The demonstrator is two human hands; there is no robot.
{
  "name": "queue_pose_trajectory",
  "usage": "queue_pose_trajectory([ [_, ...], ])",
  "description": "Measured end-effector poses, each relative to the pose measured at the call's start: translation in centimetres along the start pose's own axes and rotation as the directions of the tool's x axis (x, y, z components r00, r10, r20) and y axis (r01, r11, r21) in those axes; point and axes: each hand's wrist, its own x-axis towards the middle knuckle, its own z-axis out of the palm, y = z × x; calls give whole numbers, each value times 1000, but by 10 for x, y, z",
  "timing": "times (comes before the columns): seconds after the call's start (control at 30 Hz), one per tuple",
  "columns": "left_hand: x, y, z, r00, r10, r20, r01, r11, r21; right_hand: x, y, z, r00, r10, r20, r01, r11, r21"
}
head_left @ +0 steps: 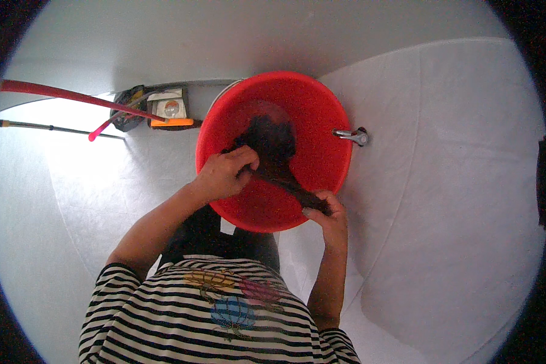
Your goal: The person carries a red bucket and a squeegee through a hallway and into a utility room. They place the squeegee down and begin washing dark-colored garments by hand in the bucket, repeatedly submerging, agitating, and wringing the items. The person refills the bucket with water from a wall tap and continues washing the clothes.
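Observation:
Both my hands hold a dark wet-looking cloth (273, 141), possibly a garment, inside a large red plastic basin (321, 113). My left hand (230, 175) grips one part of it over the basin's left side, with the fingers curled in. At the lower right rim, my right hand (327, 216) pinches another end between thumb and fingers. The cloth stretches between the two hands, and its bulk hangs down towards the basin's bottom. Whether water lies under it I cannot tell.
A chrome tap (355, 135) reaches over the basin's right rim. Left of the basin are an open box with an orange edge (170, 111) and a dark plastic bag (129, 109). A red pole (82, 98) and a thin dark pole (59, 128) jut in from the left.

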Motion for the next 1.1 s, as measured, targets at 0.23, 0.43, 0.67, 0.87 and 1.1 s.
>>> queue_pose_trajectory([
  [0.23, 0, 0, -1, 993, -49, 103, 46, 999, 28, 1, 0, -1, 971, -165, -175, 190, 972, 141],
  [0.43, 2, -2, 6, 999, 22, -42, -18, 996, 83, 5, -7, 0, 928, -275, -252, 286, 958, 6],
  [0.67, 13, 30, 15, 997, 56, 55, -49, 992, -120, 29, -9, 46, 957, -281, -71, 263, 945, -195],
  [0.87, 25, 36, 3, 993, 46, -109, -74, 962, -263, 30, -12, 36, 995, 17, -97, -8, 996, 92],
  [1.1, 28, 34, -22, 992, -113, -64, 54, 808, -586, 28, 3, 29, 993, -104, -47, 97, 986, -133],
])
